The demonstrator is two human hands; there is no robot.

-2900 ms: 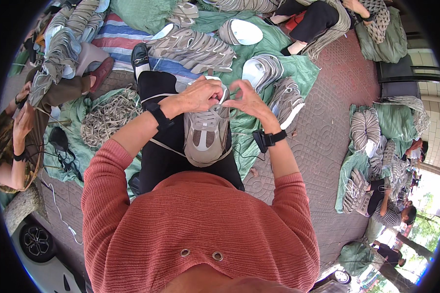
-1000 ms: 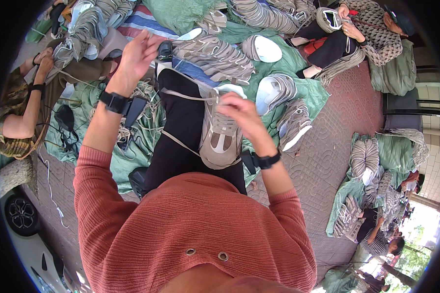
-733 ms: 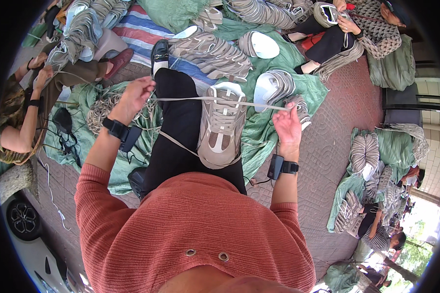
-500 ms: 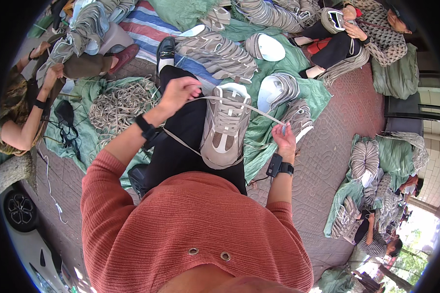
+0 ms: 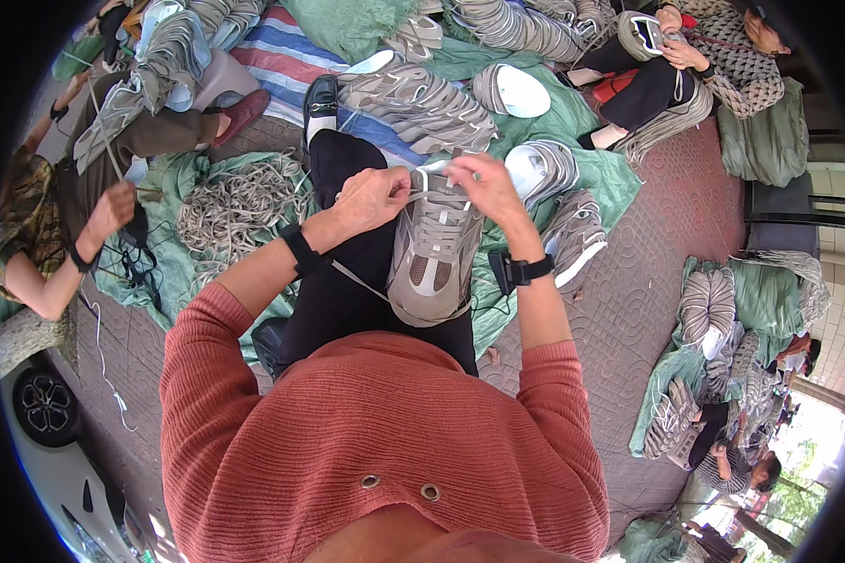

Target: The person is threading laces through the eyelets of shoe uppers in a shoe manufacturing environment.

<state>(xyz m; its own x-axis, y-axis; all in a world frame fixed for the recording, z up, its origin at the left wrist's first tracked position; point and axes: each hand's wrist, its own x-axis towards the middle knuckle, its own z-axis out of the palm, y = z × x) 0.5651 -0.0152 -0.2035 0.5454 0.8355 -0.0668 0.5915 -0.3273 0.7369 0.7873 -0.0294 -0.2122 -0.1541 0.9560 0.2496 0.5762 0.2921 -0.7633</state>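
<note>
A grey-beige sneaker upper [image 5: 432,249] lies across my thigh, toe toward me, with flat lace zigzagging over its tongue. My left hand [image 5: 374,197] is at the left side of the collar, thumb and fingers pinched on the shoelace [image 5: 347,274], part of which trails down along the shoe's left side. At the collar's right side my right hand [image 5: 486,188] has its fingers bent together over the top eyelets; the lace seems to run into them, though the fingertips partly cover it.
A heap of loose laces [image 5: 239,202] lies on green sheeting at left. Stacked shoe uppers [image 5: 418,103] stand ahead, with more uppers [image 5: 573,239] to the right. One co-worker [image 5: 42,225] sits at left, another [image 5: 742,66] at upper right. A car [image 5: 61,450] stands lower left.
My right hand has moved up and left from beside the shoe to its collar. The left hand has come right and slightly down, and the lace stretched between them has shortened.
</note>
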